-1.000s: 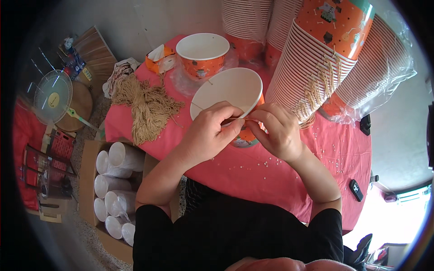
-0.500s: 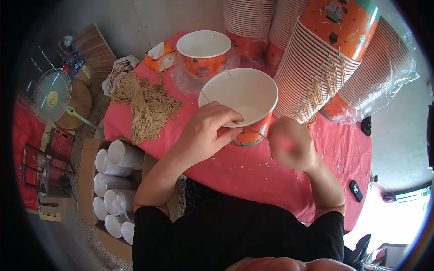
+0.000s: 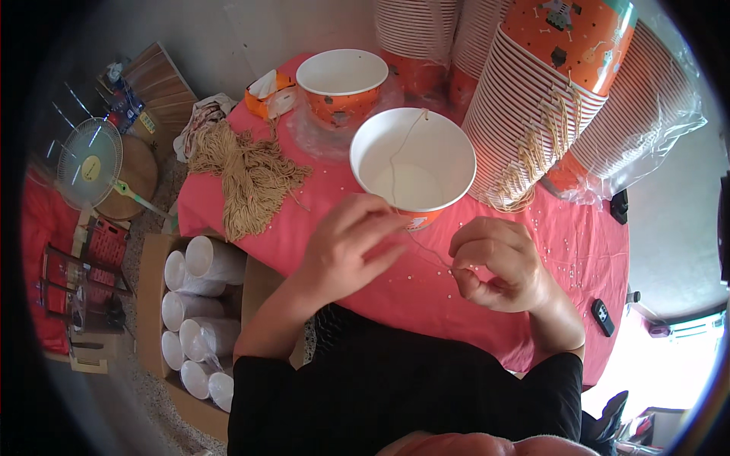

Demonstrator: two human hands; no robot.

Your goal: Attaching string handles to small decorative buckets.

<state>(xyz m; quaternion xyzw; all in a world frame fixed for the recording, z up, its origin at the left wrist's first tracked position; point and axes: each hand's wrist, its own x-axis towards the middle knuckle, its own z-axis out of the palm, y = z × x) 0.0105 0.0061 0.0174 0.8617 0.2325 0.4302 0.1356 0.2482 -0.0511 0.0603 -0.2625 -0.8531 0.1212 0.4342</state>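
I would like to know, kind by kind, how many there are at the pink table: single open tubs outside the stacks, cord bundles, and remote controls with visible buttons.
Open tubs: 2 (near tub, far tub)
Cord bundle: 1
Remote control: 1
Total: 4

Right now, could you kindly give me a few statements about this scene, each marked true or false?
1. The right hand pinches a thin string. True.
2. The tub nearest the hands is upside down. False: its mouth faces up.
3. A black remote control lies on the pink tablecloth. True.
4. The bundle of tan cords lies right of the tall leaning stack of tubs. False: it lies left of it.
5. White cups are in the cardboard box. True.
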